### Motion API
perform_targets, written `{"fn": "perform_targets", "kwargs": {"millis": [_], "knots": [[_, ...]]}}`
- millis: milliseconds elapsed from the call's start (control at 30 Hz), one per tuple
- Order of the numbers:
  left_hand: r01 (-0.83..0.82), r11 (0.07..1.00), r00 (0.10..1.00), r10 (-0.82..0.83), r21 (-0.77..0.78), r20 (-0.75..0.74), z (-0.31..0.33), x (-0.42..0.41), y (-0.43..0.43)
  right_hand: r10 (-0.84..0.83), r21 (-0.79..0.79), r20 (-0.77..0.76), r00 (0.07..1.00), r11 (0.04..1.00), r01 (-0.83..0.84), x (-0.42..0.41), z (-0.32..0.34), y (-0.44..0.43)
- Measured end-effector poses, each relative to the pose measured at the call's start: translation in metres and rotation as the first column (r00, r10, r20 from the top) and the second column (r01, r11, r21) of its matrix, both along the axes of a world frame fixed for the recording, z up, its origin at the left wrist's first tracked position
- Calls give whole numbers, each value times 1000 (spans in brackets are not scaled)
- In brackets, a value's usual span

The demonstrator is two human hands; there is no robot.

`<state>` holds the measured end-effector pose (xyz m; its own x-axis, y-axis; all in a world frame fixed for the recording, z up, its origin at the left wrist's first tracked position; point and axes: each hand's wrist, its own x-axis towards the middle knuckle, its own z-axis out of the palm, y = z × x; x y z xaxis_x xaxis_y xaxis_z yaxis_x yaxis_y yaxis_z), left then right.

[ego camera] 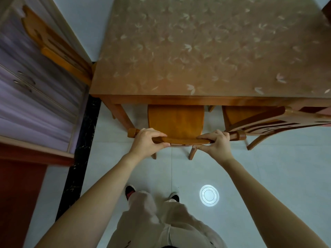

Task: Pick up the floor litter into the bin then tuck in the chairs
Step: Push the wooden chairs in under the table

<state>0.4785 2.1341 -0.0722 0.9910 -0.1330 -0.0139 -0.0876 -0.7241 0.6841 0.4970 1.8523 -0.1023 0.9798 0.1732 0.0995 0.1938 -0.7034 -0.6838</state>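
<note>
Both hands grip the curved top rail of the glossy orange-brown wooden chair (176,120): the left hand (148,140) has its fingers wrapped over the rail near its left end, the right hand (217,142) is curled round it near the right end. The chair's seat sits partly under the near edge of the leaf-patterned brown wooden table (197,51) (its front hidden beneath). A second matching wooden chair (268,120) stands just beside it, at the table's near right corner.

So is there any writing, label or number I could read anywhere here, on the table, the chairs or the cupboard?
None: no readable text shows anywhere.
The table bears only a leaf pattern.
The chair gripped by the left hand and the right hand is plain wood.
The cupboard is blurred; no label visible.
The round bright patch on the floor carries no lettering.
</note>
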Motion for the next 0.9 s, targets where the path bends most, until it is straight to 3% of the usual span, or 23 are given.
{"fn": "perform_targets", "kwargs": {"millis": [167, 533, 900], "knots": [[-58, 998, 998, 58, 35, -25, -1, 11, -22, 48, -28, -29, 998, 998, -49, 23, 0, -19], [-140, 990, 983, 136, 28, 126, -11, 39, -63, 111, 2, -26, 993, 994, -111, 72, 3, -53], [-118, 993, 979, 113, 15, 167, -9, 104, -43, 43, -32, -11, 999, 999, -44, 125, 5, -33]]}}
